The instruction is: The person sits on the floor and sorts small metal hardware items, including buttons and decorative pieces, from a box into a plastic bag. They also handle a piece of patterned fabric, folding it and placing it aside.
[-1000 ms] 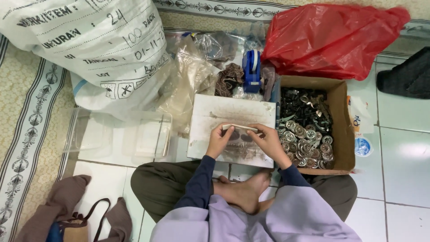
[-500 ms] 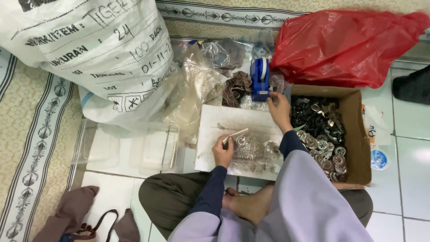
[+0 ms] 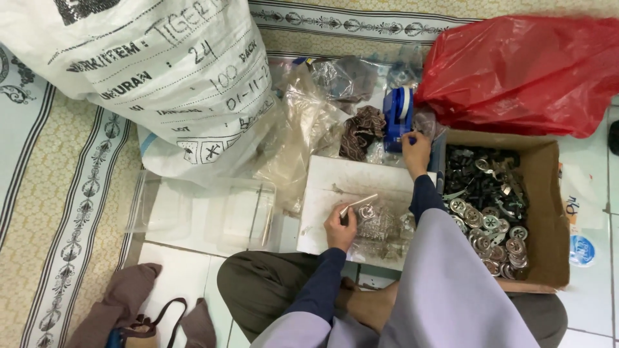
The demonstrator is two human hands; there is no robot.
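Clear packet (image 3: 380, 229): small transparent bag of round metal parts, lying on the white board, just right of the left hand and touching it.
Left hand (image 3: 340, 227): resting on the board, fingers curled around the packet's folded top edge, pinching it; thin pale strip (image 3: 359, 204) sticking up and to the right from the fingertips.
Right hand (image 3: 416, 147): stretched well forward of the left hand, fingertips closed on the blue tape dispenser; exact grip on the tape end too small to tell.
Blue tape dispenser (image 3: 398, 115): upright, just beyond the right hand, touching its fingertips, at the far edge of the board.
White board (image 3: 342, 187): flat work surface under the left hand, smudged with dark marks.
Cardboard box (image 3: 548, 212): just right of the right forearm, open, holding black pieces at the far end and shiny round metal discs (image 3: 496, 235) at the near end.
Red plastic bag (image 3: 529, 71): bulging, beyond the box, right of the dispenser.
Crumpled clear bags (image 3: 309, 122): heaped left of the dispenser, beyond the left hand.
Brown patterned bundle (image 3: 361, 129): between the clear bags and the dispenser.
Large white woven sack (image 3: 148, 71): far left of both hands, with handwriting on it.
Clear plastic container (image 3: 206, 209): on the floor, left of the board.
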